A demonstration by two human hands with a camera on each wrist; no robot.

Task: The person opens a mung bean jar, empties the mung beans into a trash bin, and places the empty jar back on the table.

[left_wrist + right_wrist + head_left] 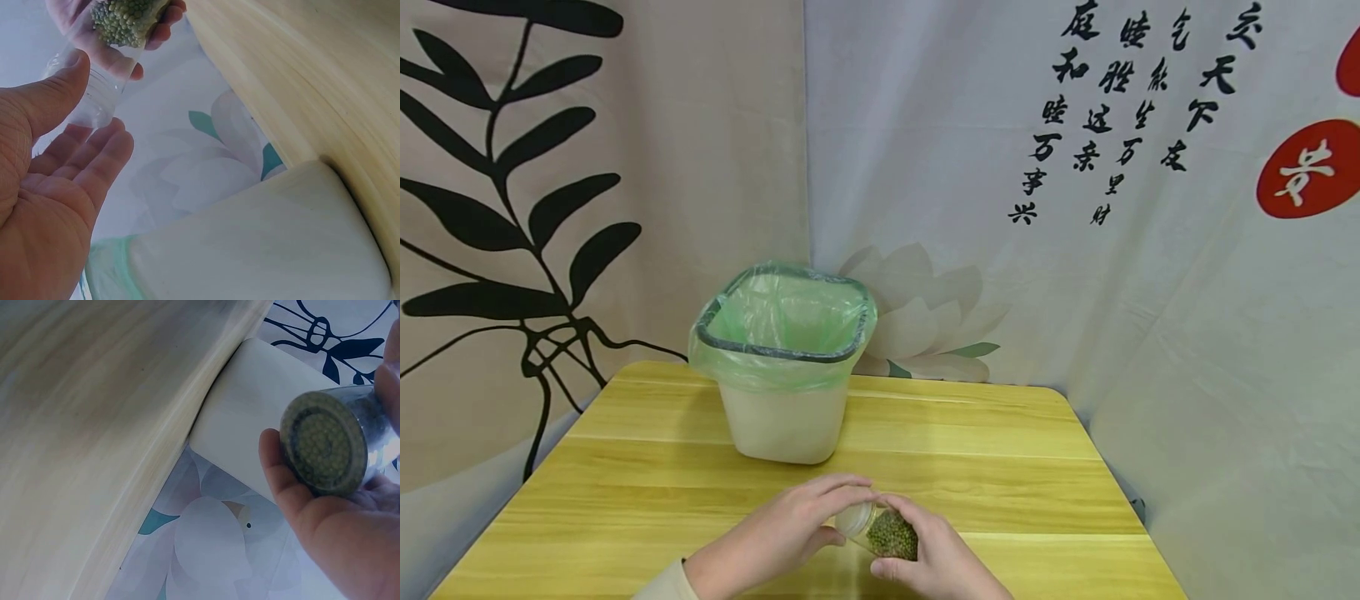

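A clear jar (892, 536) of small green beans is tilted above the table, its whitish cap end (852, 521) toward the left hand. My right hand (936, 554) grips the jar's body, thumb on the near side and fingers round the far side. The right wrist view shows the jar's round base (323, 444), beans visible through it. My left hand (790, 525) is around the cap end. In the left wrist view, the thumb (72, 69) lies against the neck and the loosely extended fingers (103, 156) sit beneath the cap, pads partly free.
A pale bin (786, 421) lined with a green bag (775, 375) stands at the back left of the wooden table (985, 467). Behind are cloth hangings (925, 167) with leaves, a flower and written characters.
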